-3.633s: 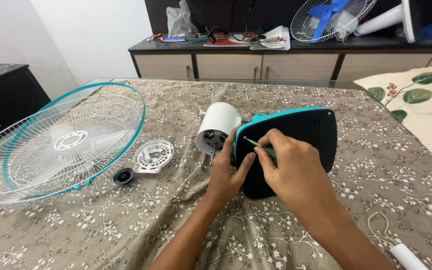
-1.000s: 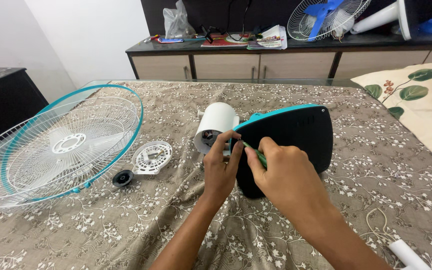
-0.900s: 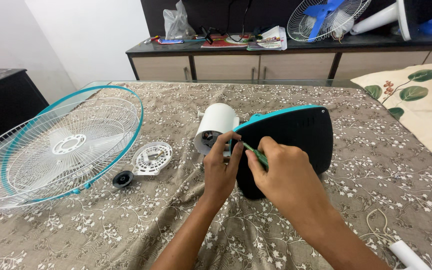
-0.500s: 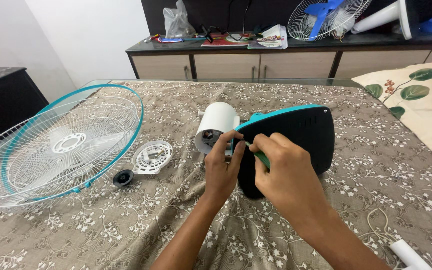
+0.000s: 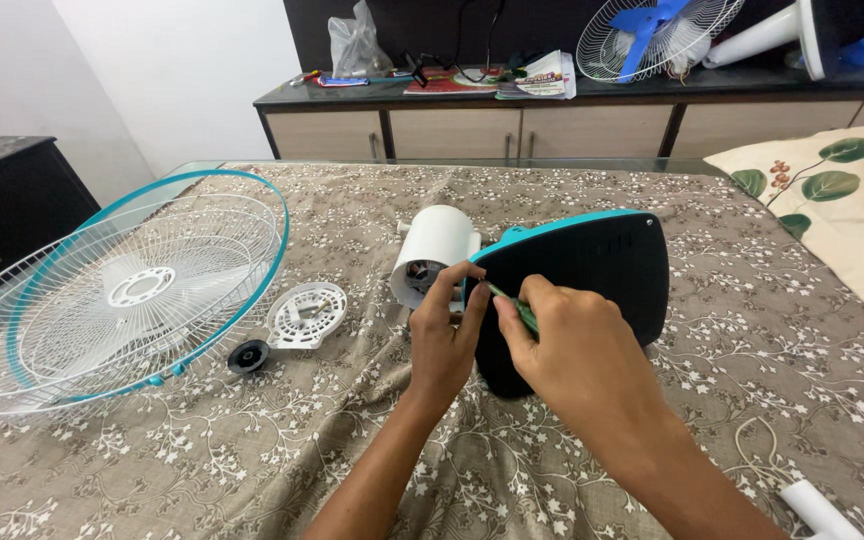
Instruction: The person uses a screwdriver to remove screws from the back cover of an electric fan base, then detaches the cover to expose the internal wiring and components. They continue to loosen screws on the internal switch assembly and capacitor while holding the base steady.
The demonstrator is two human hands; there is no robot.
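— Fan base (image 5: 592, 270), black with teal rim: lay underside-up on patterned tablecloth (image 5: 352, 440), beside white motor housing (image 5: 434, 252). Probably rigid, fairly heavy; best gripped by rim.

— Hands?

— Left hand (image 5: 442, 335) pinched narrow at edge; right hand (image 5: 577, 350) closed round green screwdriver (image 5: 512, 303).

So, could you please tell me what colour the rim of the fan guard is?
Teal, on the white wire fan guard; the head view shows it.

the fan base (image 5: 592, 270) under my hands looks like matt black plastic with a smooth teal edge. the motor housing (image 5: 437, 240) is glossy white plastic. the grille (image 5: 122, 290) is thin white wire. the bench (image 5: 352, 440) carries a soft printed cloth.
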